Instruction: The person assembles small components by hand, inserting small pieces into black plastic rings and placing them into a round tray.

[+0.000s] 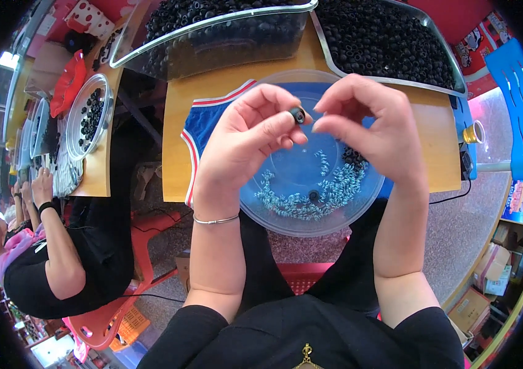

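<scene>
My left hand [243, 132] pinches a small round black plastic part [298, 115] between thumb and fingers, its hollow end turned toward my right hand. Close beside it, my right hand [369, 126] has thumb and forefinger curled in a pinch; whatever sits between those tips is too small to make out. Both hands are above a round clear plastic tray [280, 229]. Many tiny metal springs [311, 206] lie in an arc along its near side. A small heap of black parts [352, 157] is at the tray's right, partly hidden by my right wrist.
Behind the tray stand a clear bin [231, 46] and a metal-rimmed tray [458, 87], both full of black parts. Blue cloth with striped trim [197, 126] lies on the wooden table [178, 172]. At left, a co-worker [58, 258] sits by another round tray [104, 117].
</scene>
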`<state>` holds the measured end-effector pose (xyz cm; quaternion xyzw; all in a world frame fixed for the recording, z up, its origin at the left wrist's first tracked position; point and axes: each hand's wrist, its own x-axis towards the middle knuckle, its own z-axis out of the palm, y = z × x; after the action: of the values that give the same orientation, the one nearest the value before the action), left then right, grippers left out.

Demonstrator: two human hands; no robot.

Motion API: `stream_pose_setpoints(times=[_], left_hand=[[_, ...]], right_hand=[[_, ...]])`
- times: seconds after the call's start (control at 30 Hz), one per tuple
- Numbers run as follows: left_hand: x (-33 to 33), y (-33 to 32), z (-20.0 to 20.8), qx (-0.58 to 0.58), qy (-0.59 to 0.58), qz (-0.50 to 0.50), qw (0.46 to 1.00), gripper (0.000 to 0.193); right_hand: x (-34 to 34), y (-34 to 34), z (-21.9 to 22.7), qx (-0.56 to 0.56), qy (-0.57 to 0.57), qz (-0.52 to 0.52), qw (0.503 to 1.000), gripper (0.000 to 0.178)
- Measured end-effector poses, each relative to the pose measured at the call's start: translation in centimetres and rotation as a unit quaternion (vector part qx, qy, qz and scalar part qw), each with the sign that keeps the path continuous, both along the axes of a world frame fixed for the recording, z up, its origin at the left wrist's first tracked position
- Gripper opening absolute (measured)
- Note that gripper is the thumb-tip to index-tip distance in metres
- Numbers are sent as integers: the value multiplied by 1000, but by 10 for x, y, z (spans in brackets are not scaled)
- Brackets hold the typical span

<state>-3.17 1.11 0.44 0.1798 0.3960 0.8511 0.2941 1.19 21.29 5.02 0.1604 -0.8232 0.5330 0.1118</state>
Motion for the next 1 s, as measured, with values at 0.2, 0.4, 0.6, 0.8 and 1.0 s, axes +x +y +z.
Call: stream_pose_setpoints(times=[0.2, 0.4, 0.6, 0.8, 1.0], left_hand=[[-2, -3, -1, 54, -64, 74, 994, 21], [-6, -3, -7, 54, -35, 77, 995, 18], [-4, -2, -4, 46, -34, 52, 997, 19], [-2, -1, -2, 35, -25, 55, 998, 27], [0, 0, 1, 32, -33, 46, 998, 32]], right_hand=[[2, 19, -14, 311, -40, -69, 947, 9], [1, 8, -27, 413, -111, -87, 900, 7], [2, 2, -40, 420, -48, -111, 899, 3], [-3, 3, -24, 334, -65, -81, 937, 3], [-3, -3, -3, -84, -18, -59, 995, 13]])
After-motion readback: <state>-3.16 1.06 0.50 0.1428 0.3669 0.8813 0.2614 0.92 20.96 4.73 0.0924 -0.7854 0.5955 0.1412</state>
